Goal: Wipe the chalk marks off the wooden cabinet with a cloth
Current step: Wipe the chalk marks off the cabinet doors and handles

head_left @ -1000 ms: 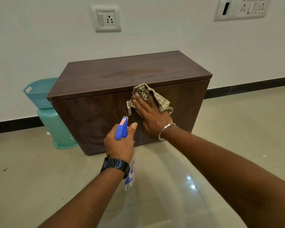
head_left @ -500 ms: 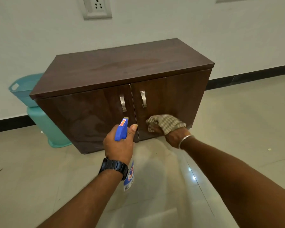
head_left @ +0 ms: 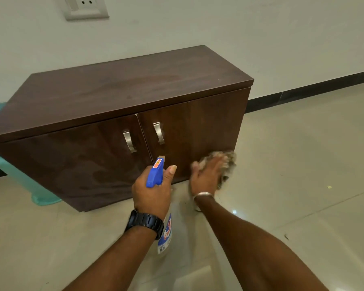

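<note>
Head view: a person's right hand [head_left: 208, 175] is pressing a checked cloth [head_left: 229, 159] flat against the btm right corner of the wooden cabinet [head_left: 122, 89]. The cloth is sitting low on the right door [head_left: 198, 131], just above the tiled floor [head_left: 303, 185]. The fingers are lying straight and spread over the fabric, w/ the thumb splayed to the left. Hand and cloth are both showing blurred. A silver bangle [head_left: 203, 194] is sitting at that wrist.

Just left and nearer the camera, the left hand [head_left: 153, 192] is gripping a spray bottle [head_left: 156, 173]. Its fingers are wrapping round the neck under the blue trigger head, the thumb is sticking up on the right side, and the nozzle is pointing at the cabinet front. The bottle's labelled body is hanging below the wrist, partly hidden by a black watch [head_left: 144, 221]. The two hands are sitting close but apart.

The cabinet is standing against a white wall [head_left: 198, 22], both doors closed, w/ two metal handles [head_left: 129, 141] flanking the ctr seam. Dull smeary patches are showing on the left door [head_left: 72, 164]; cannot tell if they are chalk. A teal plastic bin [head_left: 44, 199] is peeking out behind the cabinet's left end. A wall socket [head_left: 85, 7] is sitting at far top left.
</note>
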Tool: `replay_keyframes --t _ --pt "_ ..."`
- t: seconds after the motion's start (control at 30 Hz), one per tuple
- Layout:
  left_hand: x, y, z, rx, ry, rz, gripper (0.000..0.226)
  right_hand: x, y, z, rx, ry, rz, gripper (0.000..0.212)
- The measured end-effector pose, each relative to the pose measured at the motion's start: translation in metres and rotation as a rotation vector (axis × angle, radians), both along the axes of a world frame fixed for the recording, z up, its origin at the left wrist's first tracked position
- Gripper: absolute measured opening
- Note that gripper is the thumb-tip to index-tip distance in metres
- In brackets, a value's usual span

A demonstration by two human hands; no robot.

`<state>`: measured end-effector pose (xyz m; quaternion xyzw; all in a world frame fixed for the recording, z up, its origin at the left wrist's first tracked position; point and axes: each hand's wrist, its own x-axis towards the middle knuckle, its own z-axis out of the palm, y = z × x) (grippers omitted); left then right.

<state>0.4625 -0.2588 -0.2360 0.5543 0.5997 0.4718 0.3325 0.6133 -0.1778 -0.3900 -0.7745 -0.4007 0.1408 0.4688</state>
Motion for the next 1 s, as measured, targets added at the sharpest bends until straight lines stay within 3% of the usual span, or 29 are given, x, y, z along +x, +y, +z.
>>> replay_keyframes --t 0.07,0.13,0.2,0.33,0.43,0.5,0.57,0.63,0.7,0.8,0.9,1.0 --pt "0.002 0.006 -0.005 0.021 0.013 -0.009 0.043 0.023 0.027 0.032 0.086 0.621 -0.290 0.089" --pt "0.002 0.011 -0.010 0.028 0.023 -0.016 0.031 0.032 0.046 0.063 0.125 0.911 -0.434 0.084" --pt "0.001 0.015 -0.013 0.046 0.035 -0.007 0.025 0.011 0.043 0.070 0.122 0.957 -0.450 0.084" --pt "0.006 0.019 -0.008 0.022 0.031 -0.031 0.021 -0.056 0.018 0.041 0.058 0.982 -0.189 0.090" --pt "0.005 0.020 -0.012 0.034 0.000 -0.032 0.015 -0.005 0.034 0.052 0.129 0.920 -0.340 0.082" --pt "-0.001 0.020 -0.017 0.060 0.028 -0.009 0.031 0.030 0.043 0.064 0.113 0.881 -0.443 0.081" --pt "-0.005 0.017 -0.019 0.033 0.029 0.025 0.044 0.029 0.039 0.068 0.071 0.840 -0.387 0.081" --pt "-0.014 0.015 -0.019 0.015 0.015 0.061 0.039 -0.019 0.024 0.067 0.038 0.732 -0.222 0.086" --pt "-0.023 0.013 -0.019 0.018 0.005 0.079 0.038 -0.078 0.004 0.062 0.046 0.610 0.006 0.104" --pt "-0.044 0.009 -0.018 0.033 0.028 0.097 0.034 -0.134 -0.022 0.047 -0.103 0.263 0.297 0.121" --pt "-0.074 0.003 -0.016 0.025 0.045 0.152 0.046 -0.135 -0.046 0.013 -0.208 -0.376 0.623 0.098" --pt "-0.100 -0.005 -0.015 0.039 0.046 0.204 0.061 -0.080 -0.037 -0.019 -0.225 -1.045 1.090 0.089"
